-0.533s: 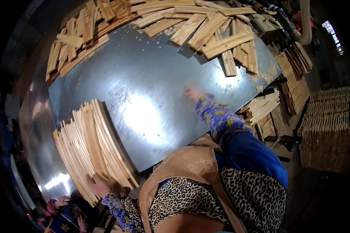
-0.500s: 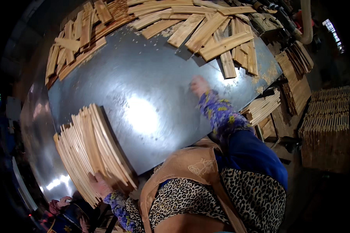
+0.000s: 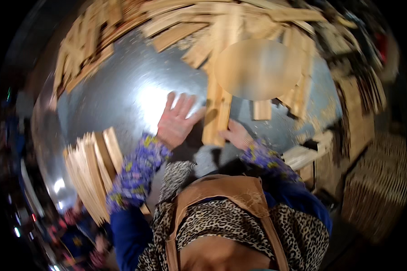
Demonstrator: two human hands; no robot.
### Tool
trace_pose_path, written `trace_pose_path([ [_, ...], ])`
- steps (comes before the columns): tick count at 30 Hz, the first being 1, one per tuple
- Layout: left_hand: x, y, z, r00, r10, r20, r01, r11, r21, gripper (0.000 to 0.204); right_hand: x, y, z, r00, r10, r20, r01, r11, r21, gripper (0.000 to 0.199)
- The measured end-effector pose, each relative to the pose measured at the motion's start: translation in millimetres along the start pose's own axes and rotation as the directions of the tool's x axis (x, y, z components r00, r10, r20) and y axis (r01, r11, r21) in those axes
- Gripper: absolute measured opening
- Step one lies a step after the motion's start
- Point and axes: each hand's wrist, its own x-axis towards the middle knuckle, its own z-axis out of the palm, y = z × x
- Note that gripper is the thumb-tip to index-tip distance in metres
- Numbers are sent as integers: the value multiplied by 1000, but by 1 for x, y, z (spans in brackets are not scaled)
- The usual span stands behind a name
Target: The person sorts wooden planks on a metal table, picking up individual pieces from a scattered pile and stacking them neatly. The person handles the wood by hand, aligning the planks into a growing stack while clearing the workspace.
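Observation:
A long pale wooden board [image 3: 218, 115] points away from me over the metal table [image 3: 108, 90]. Its near end is pinched by my right hand [image 3: 238, 135], on the board's right side. Just left of that board my left hand [image 3: 175, 121] is spread over the tabletop, palm down and holding nothing. To the left of my left forearm, a row of boards set on edge [image 3: 88, 169] stands close together. At the far side lies a loose heap of boards [image 3: 176, 36], partly hidden by a blurred oval patch.
More loose boards [image 3: 83, 45] lie at the far left of the table. Sawdust [image 3: 323, 106] covers its right edge. Beyond that edge are wooden sheets [image 3: 357, 108] and a tall stack of slats [image 3: 375, 185]. Another person [image 3: 79, 239] is at the lower left.
My left hand has left the row of boards and come right, over the table. My right hand now has hold of a board. The view has shifted and blurred.

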Motion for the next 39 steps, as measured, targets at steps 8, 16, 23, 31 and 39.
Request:
trace_pose_path([
  [8, -82, -30, -59, 930, -83, 358, 122, 988, -90, 47, 42, -91, -44, 866, 295, 404, -114, 903, -414, 39],
  [16, -288, -81, -155, 118, -991, -68, 964, 98, 246, 53, 187, -87, -113, 881, 226, -416, -101, 948, 302, 28],
  [23, -412, -146, -89, -353, -934, 50, 931, -346, 111, 74, 254, -63, -134, 834, -115, -539, -41, 962, -269, 56],
  [31, -398, -139, -74, -159, -980, 119, 975, -137, 175, 51, 118, -10, 47, 977, 122, -176, -68, 956, 285, 61],
  [39, -342, -158, -102, -445, -881, 164, 875, -466, -130, 78, 12, -14, 115, 927, 237, 291, -261, 964, 48, 53],
])
